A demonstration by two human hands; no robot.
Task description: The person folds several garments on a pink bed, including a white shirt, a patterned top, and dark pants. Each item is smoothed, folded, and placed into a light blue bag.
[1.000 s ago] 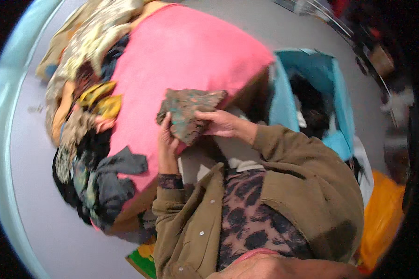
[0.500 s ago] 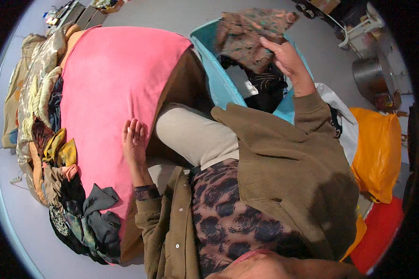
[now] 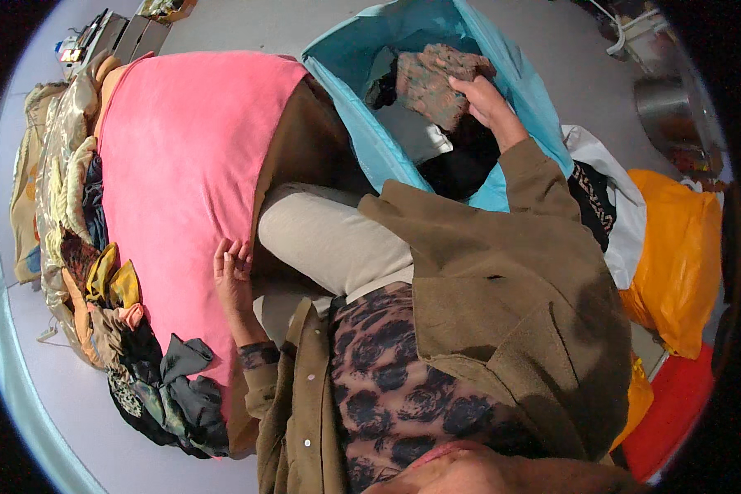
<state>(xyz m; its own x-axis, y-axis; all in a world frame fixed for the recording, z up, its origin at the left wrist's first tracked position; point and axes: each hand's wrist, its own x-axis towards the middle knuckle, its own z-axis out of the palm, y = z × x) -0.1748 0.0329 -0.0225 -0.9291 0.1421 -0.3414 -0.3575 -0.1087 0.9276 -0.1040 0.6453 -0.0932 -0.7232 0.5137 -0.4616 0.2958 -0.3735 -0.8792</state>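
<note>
My right hand (image 3: 486,105) grips a folded brown patterned garment (image 3: 433,86) with greenish specks, thumb on top of it. It is held within the mouth of a large light-blue bag (image 3: 358,123). Below the garment lie dark clothes (image 3: 463,169) and a white piece with a small label (image 3: 416,136). My left hand (image 3: 234,278) rests at the near edge of a pink cloth (image 3: 189,148) spread over a table, its fingers loosely stretched and holding nothing.
Along the table's left side runs a row of folded clothes (image 3: 78,185), with dark and mustard garments (image 3: 181,391) nearer me. To my right stand a white bag (image 3: 626,206), an orange bag (image 3: 675,247) and a red item (image 3: 675,403). A metal cylinder (image 3: 671,115) stands beyond them.
My right hand has lowered the brown patterned garment from above the rim into the blue bag. More of the bag's inside now shows. My left hand stays on the pink cloth.
</note>
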